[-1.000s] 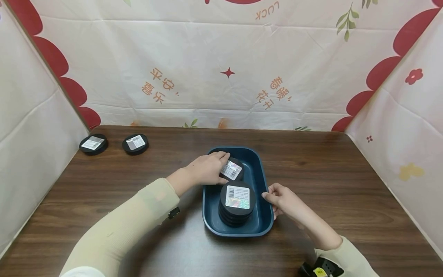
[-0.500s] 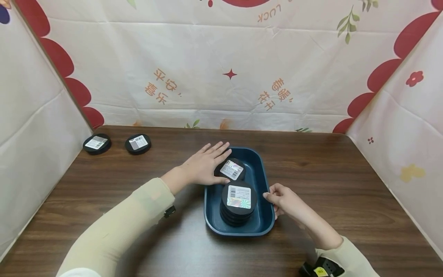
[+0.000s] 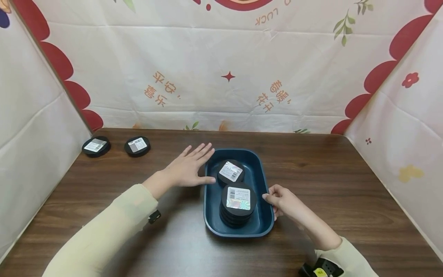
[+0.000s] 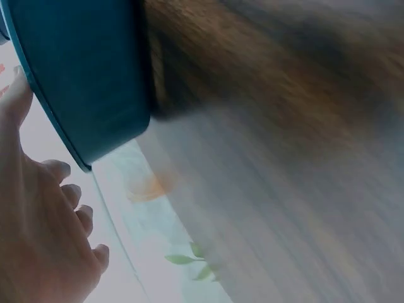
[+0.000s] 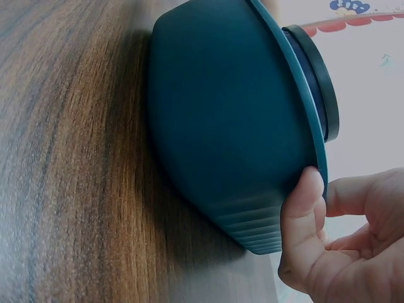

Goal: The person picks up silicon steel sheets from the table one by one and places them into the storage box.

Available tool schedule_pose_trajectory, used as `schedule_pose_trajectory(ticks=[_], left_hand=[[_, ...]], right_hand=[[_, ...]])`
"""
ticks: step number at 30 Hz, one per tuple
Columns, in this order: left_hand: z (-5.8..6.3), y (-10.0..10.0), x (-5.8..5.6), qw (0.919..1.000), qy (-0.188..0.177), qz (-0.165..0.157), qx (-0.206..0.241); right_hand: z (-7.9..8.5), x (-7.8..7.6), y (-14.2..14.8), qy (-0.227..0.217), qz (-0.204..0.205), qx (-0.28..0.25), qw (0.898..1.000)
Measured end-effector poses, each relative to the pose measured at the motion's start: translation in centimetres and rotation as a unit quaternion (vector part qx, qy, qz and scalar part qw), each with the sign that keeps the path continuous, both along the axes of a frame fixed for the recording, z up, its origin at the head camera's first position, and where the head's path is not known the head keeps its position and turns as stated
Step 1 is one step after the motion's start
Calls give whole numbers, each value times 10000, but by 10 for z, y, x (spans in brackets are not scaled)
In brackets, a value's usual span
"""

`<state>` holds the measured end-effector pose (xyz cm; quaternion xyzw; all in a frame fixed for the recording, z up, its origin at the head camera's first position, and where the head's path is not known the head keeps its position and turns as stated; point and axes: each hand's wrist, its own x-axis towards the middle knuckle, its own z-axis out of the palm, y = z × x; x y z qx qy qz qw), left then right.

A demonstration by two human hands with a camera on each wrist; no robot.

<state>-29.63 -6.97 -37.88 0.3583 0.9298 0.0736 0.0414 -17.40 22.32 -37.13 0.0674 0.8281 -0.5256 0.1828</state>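
Note:
A dark blue tray [image 3: 214,227] stands on the table, holding black round discs with white labels. Toward its front is a stack of several discs [image 3: 238,198]; just behind that lies another labelled disc [image 3: 230,171]. My left hand [image 3: 185,169] is spread, fingers straight, at the tray's left rim, with the thumb tip over the edge and nothing held. In the left wrist view the hand's fingers [image 4: 79,218] show beside the tray wall [image 4: 82,76]. At the right rim my right hand [image 3: 285,200] pinches the tray edge between thumb and fingers, plain in the right wrist view [image 5: 309,208].
Two more labelled black discs, one at the far left corner [image 3: 96,146] and one beside it [image 3: 137,146], lie on the brown wooden table [image 3: 311,165]. A printed cloth [image 3: 207,54] encloses the table's back and sides.
My left hand has let go of the rear disc, spread its fingers and drawn back leftward to the tray's rim. My right hand keeps its pinch on the tray edge.

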Motion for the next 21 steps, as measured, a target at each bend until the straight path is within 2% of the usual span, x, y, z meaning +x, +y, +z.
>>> schedule_pose_trajectory(ticks=[11,21], left_hand=[[-3,-30,0,9993,70,265,264],[-9,-65,-4,9965,60,743,385]], right_hand=[[-1,2,2,64,71,-22,10000],[-1,2,0,80,-3,-4,10000]])
